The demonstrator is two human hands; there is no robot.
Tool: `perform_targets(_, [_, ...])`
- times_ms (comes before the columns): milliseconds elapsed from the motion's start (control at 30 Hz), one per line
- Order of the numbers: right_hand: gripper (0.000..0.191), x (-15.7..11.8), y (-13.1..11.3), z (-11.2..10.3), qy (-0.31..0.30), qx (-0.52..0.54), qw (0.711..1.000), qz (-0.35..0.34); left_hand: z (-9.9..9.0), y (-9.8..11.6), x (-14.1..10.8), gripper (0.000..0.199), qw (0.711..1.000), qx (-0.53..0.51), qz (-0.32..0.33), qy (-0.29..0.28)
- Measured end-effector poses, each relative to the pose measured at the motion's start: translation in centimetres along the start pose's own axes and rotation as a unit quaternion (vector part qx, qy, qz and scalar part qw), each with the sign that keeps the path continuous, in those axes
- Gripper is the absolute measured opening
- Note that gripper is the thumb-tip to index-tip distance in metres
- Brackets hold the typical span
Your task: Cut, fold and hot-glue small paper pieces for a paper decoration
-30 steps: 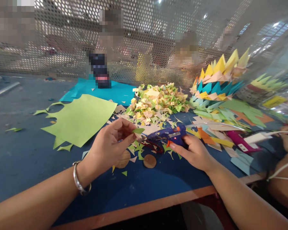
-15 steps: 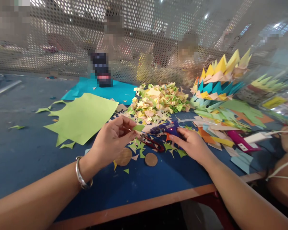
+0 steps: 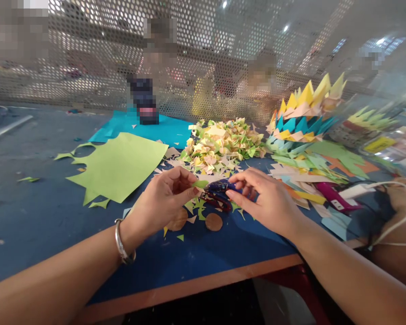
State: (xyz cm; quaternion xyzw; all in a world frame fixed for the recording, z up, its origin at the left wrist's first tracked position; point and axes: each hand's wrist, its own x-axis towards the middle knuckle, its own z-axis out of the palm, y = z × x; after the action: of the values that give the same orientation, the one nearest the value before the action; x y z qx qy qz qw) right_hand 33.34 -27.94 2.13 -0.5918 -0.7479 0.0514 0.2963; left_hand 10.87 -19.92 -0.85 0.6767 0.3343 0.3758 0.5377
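Note:
My left hand, with a silver bangle on the wrist, pinches a small green paper piece between thumb and fingertips. Just right of it lies a blue hot glue gun, partly covered by my right hand. The fingers of that hand are bent and apart above the glue gun, its thumb tip near the gun's front part. Dark red scissor-like handles rest below the gun among green and pale paper scraps. Two brown discs, a left one and a right one, lie nearer the table edge.
Behind my hands is a heap of small folded paper pieces. A green sheet and a blue sheet lie left. Rightward stand a spiky layered paper object, paper strips, a magenta power strip with cables, and another person's arm.
My right hand has come off the glue gun's handle and moved left over its front, toward my left hand. The left hand still pinches the green paper piece.

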Motion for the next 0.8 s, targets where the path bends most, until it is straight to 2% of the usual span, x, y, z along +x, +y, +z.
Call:
perform_targets(167, [0.018, 2.0, -1.9, 1.3, -0.01, 0.003, 0.995, -0.099, 0.2, 0.4, -0.1, 0.017, 1.0, -0.009, -0.011, 0.005])
perform_targets(367, [0.011, 2.3, -1.8, 3.2, 0.013, 0.0, 0.984, -0.177, 0.1, 0.1, -0.2, 0.015, 1.0, -0.007, -0.01, 0.011])
perform_targets(633, [0.011, 2.0, -1.3, 4.0, 0.015, 0.05, 0.983, -0.179, 0.3, -0.2, -0.2, 0.021, 1.0, -0.021, -0.009, 0.0])
perform_targets(800, [0.009, 1.9, -1.0, 4.1, 0.029, 0.08, 0.981, -0.173, 0.3, 0.4, -0.3, 0.021, 0.995, -0.092, -0.019, -0.016])
